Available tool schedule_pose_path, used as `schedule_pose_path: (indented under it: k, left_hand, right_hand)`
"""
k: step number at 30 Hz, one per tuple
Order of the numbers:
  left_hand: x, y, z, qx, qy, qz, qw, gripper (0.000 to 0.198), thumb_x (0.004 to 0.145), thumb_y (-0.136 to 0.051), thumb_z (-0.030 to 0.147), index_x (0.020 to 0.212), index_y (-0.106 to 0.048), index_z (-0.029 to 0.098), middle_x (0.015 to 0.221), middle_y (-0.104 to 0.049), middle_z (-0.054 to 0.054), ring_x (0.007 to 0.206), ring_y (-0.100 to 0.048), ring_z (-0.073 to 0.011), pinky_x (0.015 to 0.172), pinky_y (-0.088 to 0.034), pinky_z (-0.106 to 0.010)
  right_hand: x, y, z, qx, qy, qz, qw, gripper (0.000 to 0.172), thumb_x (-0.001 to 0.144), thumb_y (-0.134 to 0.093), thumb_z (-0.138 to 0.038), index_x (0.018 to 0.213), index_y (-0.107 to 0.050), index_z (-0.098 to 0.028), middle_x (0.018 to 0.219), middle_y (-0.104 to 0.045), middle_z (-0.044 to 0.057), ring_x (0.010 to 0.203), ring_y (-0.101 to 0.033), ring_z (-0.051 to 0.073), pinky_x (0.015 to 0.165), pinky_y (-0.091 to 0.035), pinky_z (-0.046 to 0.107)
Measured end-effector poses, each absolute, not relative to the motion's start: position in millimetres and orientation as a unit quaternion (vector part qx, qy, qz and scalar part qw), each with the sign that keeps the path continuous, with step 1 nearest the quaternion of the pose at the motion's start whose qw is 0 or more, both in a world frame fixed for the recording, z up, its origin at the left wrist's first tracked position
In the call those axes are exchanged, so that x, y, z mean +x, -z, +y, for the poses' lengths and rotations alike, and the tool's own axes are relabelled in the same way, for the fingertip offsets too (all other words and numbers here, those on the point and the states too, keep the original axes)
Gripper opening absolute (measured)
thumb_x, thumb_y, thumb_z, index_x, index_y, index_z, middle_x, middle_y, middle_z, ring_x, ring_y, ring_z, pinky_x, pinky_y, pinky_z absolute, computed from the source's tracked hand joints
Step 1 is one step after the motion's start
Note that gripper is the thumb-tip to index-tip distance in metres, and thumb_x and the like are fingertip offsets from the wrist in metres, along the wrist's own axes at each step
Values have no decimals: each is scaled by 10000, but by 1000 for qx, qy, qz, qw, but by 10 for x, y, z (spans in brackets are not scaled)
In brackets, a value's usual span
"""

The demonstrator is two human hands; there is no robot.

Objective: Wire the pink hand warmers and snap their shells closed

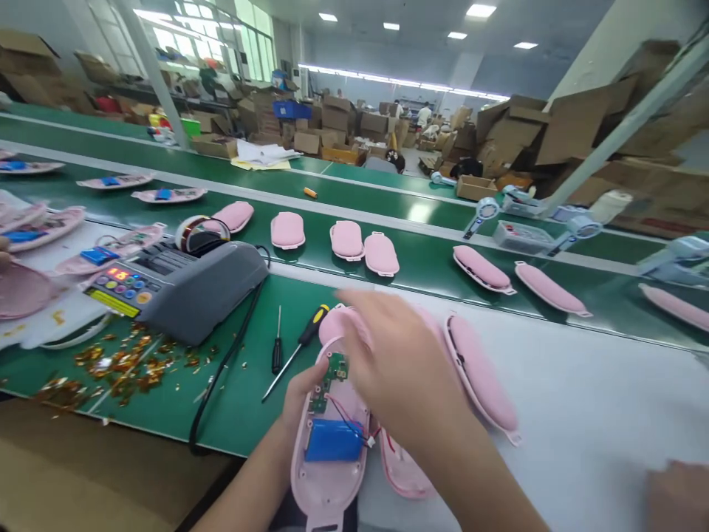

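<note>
My left hand (pixel 303 391) is closed around the left edge of an open pink plastic casing half (pixel 326 488), tilted up toward me. Inside it are a green circuit board (pixel 336 369), a blue battery pack (pixel 334 441) and thin red and black wires ending in a white connector (pixel 371 441). Over the casing's far right end is my right hand (pixel 382 347), its fingers blurred and partly hidden, so I cannot tell whether they grip anything. Just beyond them shows a rounded pink piece (pixel 331 326). Another open pink shell (pixel 407 473) lies beneath my right forearm.
Left of my hands lie two screwdrivers (pixel 277 355), a grey tape dispenser (pixel 204 284) with its black cable, and amber tape scraps (pixel 133 366). Closed pink casings (pixel 381 253) line the green bench. Other people's hands show at the left edge (pixel 4 255) and right edge (pixel 679 495).
</note>
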State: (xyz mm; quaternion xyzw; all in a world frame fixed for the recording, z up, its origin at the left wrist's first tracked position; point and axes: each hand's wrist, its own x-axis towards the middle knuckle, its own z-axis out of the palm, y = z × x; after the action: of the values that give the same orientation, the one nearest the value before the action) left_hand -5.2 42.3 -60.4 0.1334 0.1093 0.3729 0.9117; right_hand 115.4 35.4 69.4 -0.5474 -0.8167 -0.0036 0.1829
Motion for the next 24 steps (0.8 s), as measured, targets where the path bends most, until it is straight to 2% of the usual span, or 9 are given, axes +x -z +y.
schedule_pose_path:
  k: [1,3,8,10,13,16,18,20,24]
  left_hand:
    - [-40,637,414,132,-359,96,919,412,849,-584,418,1087,-650,87,1045,-692,-134,1019,-634,-295,911,-486,-468]
    - [-53,675,394,136,-343,73,927,411,864,-544,396,1069,-684,68,979,-728,-152,1027,-644,-331,951,-457,-479]
    - [-103,658,336,157,-332,61,928,419,896,-473,354,1153,-658,80,992,-736,-149,1077,-630,-339,1018,-395,-498]
    - [-83,636,323,168,-328,61,927,438,888,-486,363,1188,-636,80,1029,-725,-155,1089,-621,-347,1027,-381,-506]
    - [-42,605,315,181,-323,57,927,478,872,-503,387,1226,-608,83,1084,-705,-165,1100,-610,-363,1026,-372,-518]
    - [-26,571,303,193,-317,60,927,524,854,-524,404,1252,-579,68,1120,-684,-183,1099,-603,-378,1006,-381,-522]
    - [-28,547,291,192,-308,75,929,533,858,-519,412,1259,-569,65,1127,-679,-187,1087,-607,-375,992,-390,-511]
    - [-25,531,286,192,-312,89,926,516,862,-513,403,1246,-577,64,1110,-684,-180,1072,-613,-363,983,-394,-493]
    - [19,528,312,199,-359,91,907,472,827,-548,360,1171,-624,46,1064,-696,-154,1069,-602,-356,987,-382,-452]
  right_hand:
    - [1380,-587,116,-594,35,-772,223,322,957,-306,-156,1161,-552,-196,1014,-642,117,918,-606,247,780,-485,438]
    - [1734,-288,-317,-639,115,-660,379,203,920,-469,-216,1096,-568,-196,973,-626,98,897,-581,236,754,-481,383]
    - [1875,292,-778,-587,68,-736,330,359,858,-533,-129,1193,-568,-254,1082,-543,99,954,-537,223,790,-469,367]
    - [1775,319,-749,-581,43,-752,309,322,853,-522,-89,1113,-609,-258,1051,-555,86,928,-531,213,807,-440,368]
    - [1678,294,-632,-553,23,-784,282,235,859,-499,-63,943,-635,-236,875,-592,41,799,-521,178,728,-400,322]
    - [1650,302,-509,-509,27,-806,301,161,871,-511,-102,911,-619,-215,776,-569,24,718,-490,166,687,-402,312]
    - [1634,295,-424,-512,36,-794,326,145,865,-548,-160,989,-607,-209,870,-566,57,781,-494,190,724,-435,345]
    - [1615,247,-327,-515,47,-794,319,202,840,-600,-189,1038,-612,-229,1005,-556,93,879,-486,227,775,-452,395]
    - [1598,69,-111,-478,3,-826,298,140,838,-561,-91,817,-620,-217,1003,-588,72,932,-478,232,804,-464,387]
